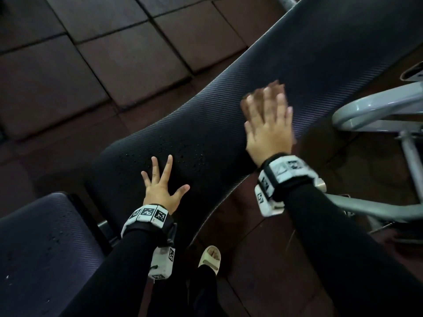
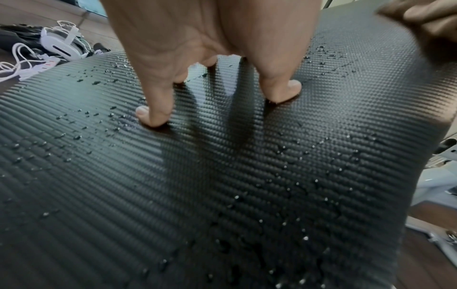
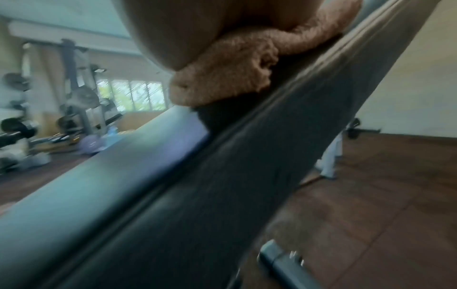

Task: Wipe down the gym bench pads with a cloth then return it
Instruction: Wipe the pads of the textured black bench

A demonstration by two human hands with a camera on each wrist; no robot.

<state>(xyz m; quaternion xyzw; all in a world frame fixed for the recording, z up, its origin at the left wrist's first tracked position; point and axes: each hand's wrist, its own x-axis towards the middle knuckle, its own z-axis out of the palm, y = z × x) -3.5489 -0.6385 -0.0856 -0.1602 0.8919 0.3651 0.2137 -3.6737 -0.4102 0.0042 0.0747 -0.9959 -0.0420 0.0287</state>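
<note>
A long black ribbed back pad (image 1: 263, 92) runs from lower left to upper right; water droplets (image 1: 183, 154) dot its lower part. My left hand (image 1: 163, 186) rests flat on that lower part with fingers spread, its fingertips (image 2: 148, 117) touching the wet surface (image 2: 247, 176). My right hand (image 1: 267, 120) lies flat, fingers straight, pressing a brown cloth (image 1: 249, 101) onto the pad's middle; it is motion-blurred. In the right wrist view the bunched brown cloth (image 3: 222, 78) sits under my palm on the pad (image 3: 197, 185).
A second dark seat pad (image 1: 45, 243) is at lower left. The grey metal bench frame (image 1: 370, 108) stands at right. Brown rubber floor tiles (image 1: 91, 53) surround the bench. My sandalled foot (image 1: 210, 257) stands below the pad. White cables and gear (image 2: 49, 48) lie on the floor.
</note>
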